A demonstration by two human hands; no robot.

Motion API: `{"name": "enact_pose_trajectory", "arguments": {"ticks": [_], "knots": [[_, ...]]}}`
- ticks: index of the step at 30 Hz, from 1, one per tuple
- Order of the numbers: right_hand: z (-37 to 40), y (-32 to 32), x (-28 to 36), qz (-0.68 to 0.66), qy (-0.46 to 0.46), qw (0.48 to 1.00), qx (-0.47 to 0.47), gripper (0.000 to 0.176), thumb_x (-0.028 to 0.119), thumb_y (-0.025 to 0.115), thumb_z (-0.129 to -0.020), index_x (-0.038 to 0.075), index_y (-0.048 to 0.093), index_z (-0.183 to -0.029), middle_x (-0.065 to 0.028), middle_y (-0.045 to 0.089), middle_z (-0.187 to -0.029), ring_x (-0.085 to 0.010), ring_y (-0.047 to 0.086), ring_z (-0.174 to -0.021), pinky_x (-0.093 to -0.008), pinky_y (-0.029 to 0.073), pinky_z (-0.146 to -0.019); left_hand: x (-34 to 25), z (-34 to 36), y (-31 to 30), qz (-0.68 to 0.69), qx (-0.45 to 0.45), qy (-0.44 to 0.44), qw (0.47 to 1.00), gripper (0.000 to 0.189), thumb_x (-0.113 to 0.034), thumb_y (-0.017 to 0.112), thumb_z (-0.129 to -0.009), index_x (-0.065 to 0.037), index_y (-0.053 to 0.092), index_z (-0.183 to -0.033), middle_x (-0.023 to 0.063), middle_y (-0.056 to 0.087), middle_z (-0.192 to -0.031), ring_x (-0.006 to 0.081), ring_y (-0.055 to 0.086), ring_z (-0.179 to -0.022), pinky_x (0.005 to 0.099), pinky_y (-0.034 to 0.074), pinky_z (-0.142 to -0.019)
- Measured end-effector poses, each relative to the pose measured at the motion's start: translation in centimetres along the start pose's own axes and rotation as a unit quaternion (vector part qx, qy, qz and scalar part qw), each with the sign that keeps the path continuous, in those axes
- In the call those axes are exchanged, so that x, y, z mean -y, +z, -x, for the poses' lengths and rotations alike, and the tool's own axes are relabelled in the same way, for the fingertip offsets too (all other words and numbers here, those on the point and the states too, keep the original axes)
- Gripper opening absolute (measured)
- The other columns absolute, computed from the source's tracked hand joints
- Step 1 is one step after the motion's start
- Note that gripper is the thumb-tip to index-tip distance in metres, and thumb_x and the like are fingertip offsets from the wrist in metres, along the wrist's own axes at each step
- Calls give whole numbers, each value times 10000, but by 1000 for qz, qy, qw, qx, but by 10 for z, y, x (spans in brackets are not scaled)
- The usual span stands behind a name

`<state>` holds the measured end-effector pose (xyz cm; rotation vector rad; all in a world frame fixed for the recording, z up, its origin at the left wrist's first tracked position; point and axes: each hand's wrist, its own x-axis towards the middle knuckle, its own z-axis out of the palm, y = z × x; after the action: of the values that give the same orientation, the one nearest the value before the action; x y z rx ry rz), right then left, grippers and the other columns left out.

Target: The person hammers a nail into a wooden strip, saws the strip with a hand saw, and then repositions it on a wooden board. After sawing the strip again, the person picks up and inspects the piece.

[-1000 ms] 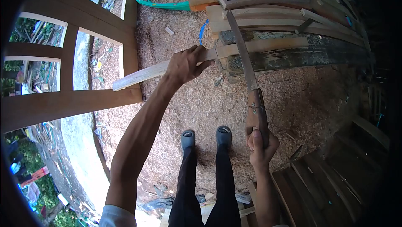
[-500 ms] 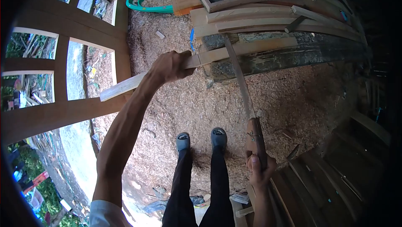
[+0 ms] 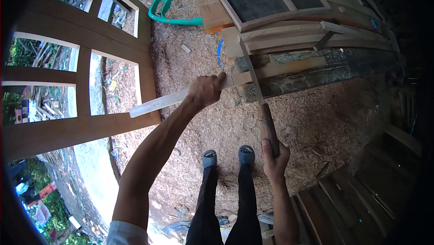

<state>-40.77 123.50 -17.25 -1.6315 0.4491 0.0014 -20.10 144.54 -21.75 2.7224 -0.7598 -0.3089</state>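
Observation:
A long, pale wooden strip (image 3: 158, 104) lies across the end of a dark, weathered beam (image 3: 343, 66), its left part jutting out over the ground. My left hand (image 3: 207, 90) is closed around this strip just left of the beam. In my right hand (image 3: 275, 156) is the dark wooden handle of a handsaw (image 3: 254, 74). The narrow blade points away from me and crosses the strip near the beam's end, to the right of my left hand.
A large wooden frame with rectangular openings (image 3: 83, 129) stands at left. Beyond the beam lie wooden boards (image 3: 289, 31) and a dark-panelled frame (image 3: 253, 0). A green plastic piece (image 3: 158, 16) rests on shavings-covered ground. Planks (image 3: 325, 209) occupy the lower right.
My right hand has pushed the saw forward, so more of the blade extends past the strip. My left hand still grips the strip. The whole view has shifted slightly.

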Motion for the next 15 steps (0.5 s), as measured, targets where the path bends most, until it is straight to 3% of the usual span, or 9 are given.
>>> {"name": "enact_pose_trajectory", "arguments": {"ticks": [9,10,13,14,15], "knots": [[13,-10,9,-23,31,999,4,275,165,584,-931,11,526,-711,30,432,-517,-44,389,-422,-237,290,-397,-1,-6,-8,-14,74,-10,997,309,-65,605,-751,-51,454,-1021,196,623,-682,398,634,-630,491,509,-586],[13,-12,10,-20,34,999,4,275,165,584,-931,11,526,-711,30,432,-517,-44,389,-422,-237,290,-397,-2,-7,-10,-30,84,-5,996,297,-90,580,-789,-38,457,-1054,179,641,-712,361,648,-633,470,520,-593],[14,-18,10,-20,43,999,5,271,165,580,-933,2,536,-721,30,432,-515,-45,385,-416,-236,292,-396,1,-8,-4,-29,59,-4,998,289,-92,565,-796,-48,457,-1060,177,641,-717,366,643,-620,459,512,-566],[15,-18,7,-19,45,999,8,269,164,578,-934,-3,540,-726,28,434,-516,-47,388,-418,-237,296,-399,0,-9,-7,-24,86,-31,995,312,-247,614,-822,-57,494,-1037,181,648,-740,370,653,-662,468,518,-609],[10,-18,6,-20,39,999,9,267,163,576,-935,-7,544,-731,26,437,-517,-49,392,-421,-238,300,-402,0,-12,-16,-31,78,-31,996,312,-247,614,-822,-57,494,-1037,181,648,-740,370,653,-662,468,518,-609]]}}
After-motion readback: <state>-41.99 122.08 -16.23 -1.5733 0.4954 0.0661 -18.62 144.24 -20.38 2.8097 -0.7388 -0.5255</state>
